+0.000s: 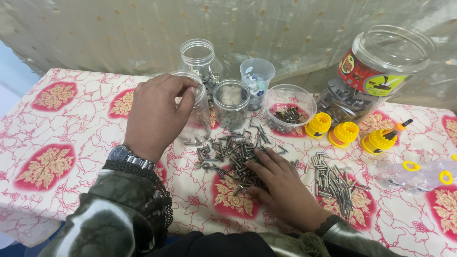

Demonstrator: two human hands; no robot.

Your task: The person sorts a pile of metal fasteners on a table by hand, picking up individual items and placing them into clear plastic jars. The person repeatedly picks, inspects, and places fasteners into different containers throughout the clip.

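Observation:
My left hand point(157, 112), with a wristwatch on its wrist, hangs over the mouth of a clear plastic jar point(197, 116), fingertips pinched together at the rim; what they pinch is too small to see. My right hand point(281, 183) lies flat on the table with its fingers spread on a pile of dark screws point(233, 154). To its right lies a second pile of longer silver bolts point(333, 183).
Behind stand a taller clear jar point(199, 57), a small glass jar point(231, 102), a plastic cup point(257, 78), a round tub of dark screws point(289, 107), a big tilted jar of metal parts point(376, 71), three yellow lids point(345, 133) and a clear bag point(414, 176).

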